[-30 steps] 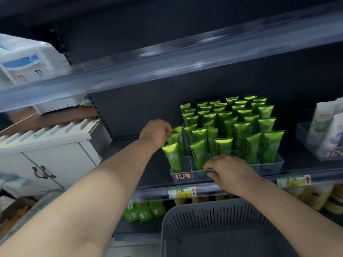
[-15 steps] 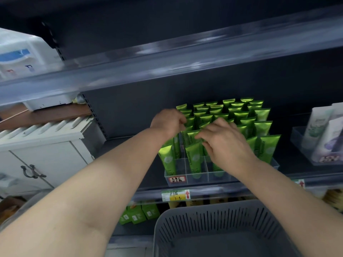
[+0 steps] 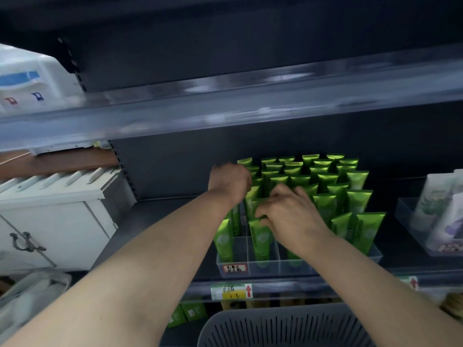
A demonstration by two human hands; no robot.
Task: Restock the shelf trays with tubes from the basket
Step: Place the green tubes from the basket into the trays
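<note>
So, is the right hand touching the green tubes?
Touching. Head view: fingers of the right hand curl round green tubes in the clear tray.

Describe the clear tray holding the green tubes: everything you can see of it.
The tray is clear plastic, split by thin dividers into lanes running front to back. It sits flat on the dark shelf, front wall near the shelf edge, a small red-and-white label stuck at its front left. The green tubes stand upright in it and nearly fill the lanes; the left lanes have gaps at the front. The left hand and right hand touch tubes, not the tray itself.
</note>
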